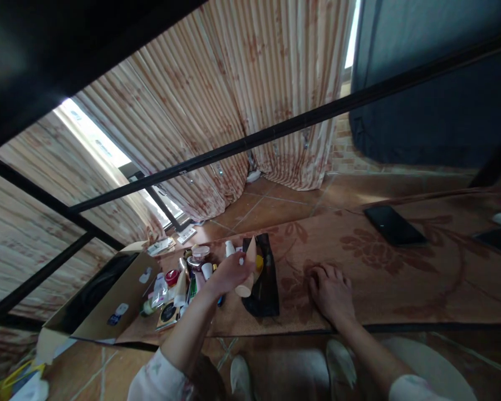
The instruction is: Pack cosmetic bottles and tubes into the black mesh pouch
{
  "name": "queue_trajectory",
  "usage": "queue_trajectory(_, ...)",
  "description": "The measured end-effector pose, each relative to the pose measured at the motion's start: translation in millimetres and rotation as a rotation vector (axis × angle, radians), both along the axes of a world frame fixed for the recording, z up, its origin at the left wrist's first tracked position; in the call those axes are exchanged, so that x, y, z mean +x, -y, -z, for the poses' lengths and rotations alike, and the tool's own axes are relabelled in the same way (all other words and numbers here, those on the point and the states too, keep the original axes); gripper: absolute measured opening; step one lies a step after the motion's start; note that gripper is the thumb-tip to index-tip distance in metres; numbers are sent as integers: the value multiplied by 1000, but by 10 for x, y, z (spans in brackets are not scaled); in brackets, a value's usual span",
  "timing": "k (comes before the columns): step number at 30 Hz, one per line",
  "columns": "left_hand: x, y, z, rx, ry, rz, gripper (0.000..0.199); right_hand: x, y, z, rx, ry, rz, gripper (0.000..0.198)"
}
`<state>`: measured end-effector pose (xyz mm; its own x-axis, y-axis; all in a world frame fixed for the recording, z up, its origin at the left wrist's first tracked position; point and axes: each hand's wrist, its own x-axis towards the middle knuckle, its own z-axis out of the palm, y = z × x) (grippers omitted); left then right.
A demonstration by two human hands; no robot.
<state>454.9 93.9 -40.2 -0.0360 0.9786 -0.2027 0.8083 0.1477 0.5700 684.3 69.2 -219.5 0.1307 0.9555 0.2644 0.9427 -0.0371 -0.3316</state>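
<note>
My left hand [232, 274] is closed around a peach-coloured squeeze tube [245, 288], held at a slant with its flat end pointing up and away. Directly behind the tube lies a black bag [269, 287] on the cloth, and a small yellow item [259, 264] shows at its edge. Resting on the brown patterned cloth [304, 234], my right hand [332, 292] has its fingers loosely spread and holds nothing. Left of the bag is a pile of cosmetics, among them a red-lidded jar [172, 277], a clear bottle [160, 289] and a dark round compact [167, 313].
An open cardboard box [125, 295] with dark contents stands at the left end. A black phone [394, 225] lies on the cloth to the right. A black metal bar [275, 132] crosses in front of the striped curtains [250, 67].
</note>
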Motion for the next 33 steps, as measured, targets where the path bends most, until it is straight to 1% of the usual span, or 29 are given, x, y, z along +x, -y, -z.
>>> queue_trajectory(4,98,-67,16,59,-236,80,39,3,1,-19,-1,-17,-6,27)
queue_trajectory(6,93,-75,62,84,-308,106,38,7,-1,-21,2,-21,-10,27)
queue_trajectory(9,50,-51,124,120,-363,91,32,15,-2,-15,8,-30,-27,26)
queue_trajectory(11,12,-13,141,153,-359,72,31,17,-1,-11,6,-33,-28,26)
queue_trajectory(14,-56,86,144,228,-287,28,33,14,5,-16,8,-28,-31,27)
queue_trajectory(16,-118,185,162,284,-193,-29,36,12,6,-22,11,-24,-37,27)
queue_trajectory(18,-193,308,218,332,-67,-118,38,12,4,-26,9,-21,-36,27)
queue_trajectory(20,-275,447,325,360,79,-225,39,15,-2,-22,4,-19,-36,27)
queue_trajectory(22,-351,590,477,352,216,-277,43,18,-7,-12,-2,-11,-41,27)
queue_trajectory(25,-432,792,741,254,333,-328,47,18,-9,8,-1,9,-37,27)
queue_trajectory(28,-469,967,972,201,368,-321,45,15,-6,34,12,34,-29,27)
queue_trajectory(30,-479,1060,1088,169,359,-302,46,17,1,56,15,54,-27,28)
queue_trajectory(33,-496,1143,1213,138,337,-217,54,35,21,92,15,85,-41,30)
